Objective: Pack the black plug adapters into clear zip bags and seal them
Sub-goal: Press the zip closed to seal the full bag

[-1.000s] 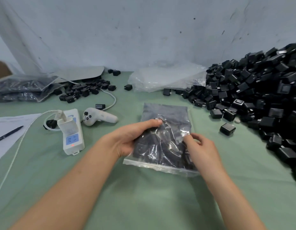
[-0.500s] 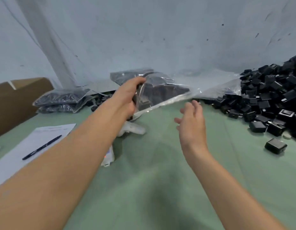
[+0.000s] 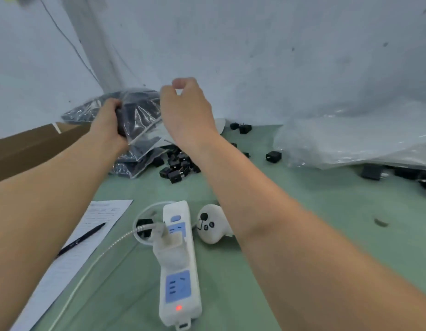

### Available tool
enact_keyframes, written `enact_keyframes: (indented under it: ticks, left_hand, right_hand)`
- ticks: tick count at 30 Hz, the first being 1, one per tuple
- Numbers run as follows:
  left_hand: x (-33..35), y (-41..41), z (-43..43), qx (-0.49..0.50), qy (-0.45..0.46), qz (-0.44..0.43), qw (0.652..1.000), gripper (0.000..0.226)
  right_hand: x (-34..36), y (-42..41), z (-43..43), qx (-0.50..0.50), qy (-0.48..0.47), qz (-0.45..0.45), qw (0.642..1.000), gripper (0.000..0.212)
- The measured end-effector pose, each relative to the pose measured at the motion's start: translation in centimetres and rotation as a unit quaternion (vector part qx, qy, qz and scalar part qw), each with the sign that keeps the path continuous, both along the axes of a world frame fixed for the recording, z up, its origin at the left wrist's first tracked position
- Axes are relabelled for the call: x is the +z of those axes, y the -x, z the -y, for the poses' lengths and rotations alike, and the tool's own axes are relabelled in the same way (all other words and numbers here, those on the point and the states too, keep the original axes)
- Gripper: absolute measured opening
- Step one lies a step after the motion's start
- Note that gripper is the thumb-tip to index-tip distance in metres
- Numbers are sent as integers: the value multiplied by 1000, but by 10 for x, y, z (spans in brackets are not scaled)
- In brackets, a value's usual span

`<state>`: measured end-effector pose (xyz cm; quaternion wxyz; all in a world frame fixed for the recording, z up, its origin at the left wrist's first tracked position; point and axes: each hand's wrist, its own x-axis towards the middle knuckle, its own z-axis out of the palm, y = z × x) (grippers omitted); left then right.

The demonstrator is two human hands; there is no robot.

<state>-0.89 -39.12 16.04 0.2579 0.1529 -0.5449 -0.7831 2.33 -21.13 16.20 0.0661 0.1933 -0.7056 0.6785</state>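
Left hand (image 3: 109, 123) gripping filled bag (image 3: 140, 111) above stacked bags (image 3: 135, 161), beside box (image 3: 40, 144) edge; right hand (image 3: 185, 111) curled at bag's edge, hold unclear; table (image 3: 326, 223) spreading rightward.

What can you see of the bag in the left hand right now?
Clear, glossy plastic zip bag packed with black adapters, crinkled and tilted, held up over the stack of filled bags. The left hand grips its left end. The right hand overlaps its right edge; contact unclear. Seal state can't be told.
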Motion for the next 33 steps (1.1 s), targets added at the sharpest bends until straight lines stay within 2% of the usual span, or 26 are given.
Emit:
enact_keyframes:
  ticks: [2,5,9,17,22,25,28,29,30,31,32,33]
  left_hand:
    - [-23,13,21,16,-29,12,999,16]
    - [-75,17,41,29,-72,40,996,31]
    - [-120,-1,38,28,-83,78,993,35]
    - [-103,-48,65,103,-83,56,990,24]
    - [-110,-57,98,96,-67,167,979,9]
    - [-123,-48,107,109,-56,247,961,23]
    - [-109,-36,105,174,-39,282,943,19]
    - [-99,-34,107,217,0,285,934,29]
    - [-86,-32,100,303,58,287,907,46]
    - [-68,-33,89,378,64,240,892,61]
    - [-46,-39,68,397,71,221,888,69]
    - [-27,-44,46,378,120,242,886,69]
  right_hand:
    - [-10,16,10,0,-7,-10,1000,40]
    - [-28,32,13,-7,-5,-17,1000,39]
    - [-48,32,13,-3,-29,-11,1000,37]
    - [-55,12,11,0,-82,1,997,38]
    - [-52,-1,19,-3,-122,-15,992,38]
    - [-53,-9,21,3,-153,-39,987,37]
    - [-55,-9,9,-16,-171,-65,983,38]
    - [-55,-11,3,-24,-173,-61,983,38]
    - [-56,-13,-5,-33,-174,-54,983,38]
    - [-56,-17,-13,-39,-177,-47,982,39]
    - [-55,-21,-22,-44,-183,-42,981,39]
    - [-53,-25,-32,-51,-187,-38,980,39]
